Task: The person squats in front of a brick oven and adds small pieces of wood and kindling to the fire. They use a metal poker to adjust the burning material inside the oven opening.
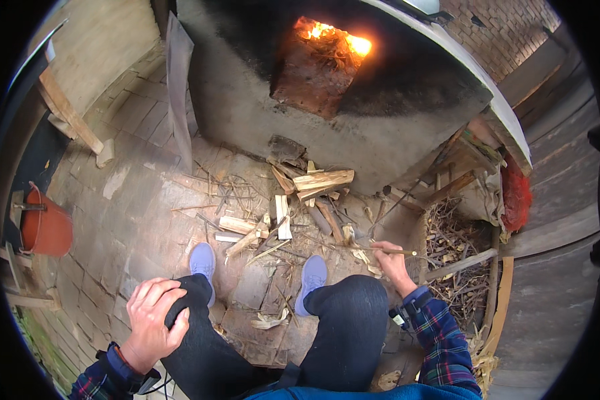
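Note:
My right hand (391,261) is closed around a thin wooden stick (405,252) beside my right knee, and the stick reaches left over the floor. My left hand (155,315) rests on my left knee with its fingers a little spread, holding nothing. In front of my feet lies a pile of split firewood (325,181), with more split pieces (237,225) and thin twigs around it. Beyond the wood stands a soot-blackened masonry stove (240,100). Flames (357,46) burn at the back of its square opening, over twigs and ash.
At the right, a woven basket (422,240) is filled with broken twigs. A red net bag (516,195) hangs above it. An orange bucket (47,227) stands at the far left. A curved grey panel (179,95) stands left of the stove. Dry husks (271,320) lie between my feet.

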Tool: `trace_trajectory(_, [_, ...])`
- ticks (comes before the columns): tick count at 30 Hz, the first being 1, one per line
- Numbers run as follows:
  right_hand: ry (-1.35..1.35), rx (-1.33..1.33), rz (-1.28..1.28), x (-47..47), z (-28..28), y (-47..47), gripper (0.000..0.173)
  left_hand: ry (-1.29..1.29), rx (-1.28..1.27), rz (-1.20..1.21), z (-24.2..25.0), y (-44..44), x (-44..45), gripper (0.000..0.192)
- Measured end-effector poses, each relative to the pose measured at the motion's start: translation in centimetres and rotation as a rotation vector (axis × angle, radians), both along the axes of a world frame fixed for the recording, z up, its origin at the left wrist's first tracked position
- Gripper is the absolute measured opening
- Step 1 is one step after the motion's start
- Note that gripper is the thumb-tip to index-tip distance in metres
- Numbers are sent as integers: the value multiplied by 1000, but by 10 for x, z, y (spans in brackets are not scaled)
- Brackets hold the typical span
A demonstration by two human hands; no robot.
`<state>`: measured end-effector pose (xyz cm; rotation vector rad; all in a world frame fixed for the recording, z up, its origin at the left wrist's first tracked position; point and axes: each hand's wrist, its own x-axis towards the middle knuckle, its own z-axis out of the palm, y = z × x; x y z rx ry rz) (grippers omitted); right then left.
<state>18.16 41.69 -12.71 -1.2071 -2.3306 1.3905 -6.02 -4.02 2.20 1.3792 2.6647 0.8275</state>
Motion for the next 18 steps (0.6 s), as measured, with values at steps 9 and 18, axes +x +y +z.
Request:
trace_trajectory(9, [1, -198, 37, -77, 106, -25, 41, -27, 101, 50, -2, -29, 5, 26])
trace_trajectory(18, [146, -325, 113, -127, 179, -60, 30, -8, 144, 64, -5, -40, 8, 26])
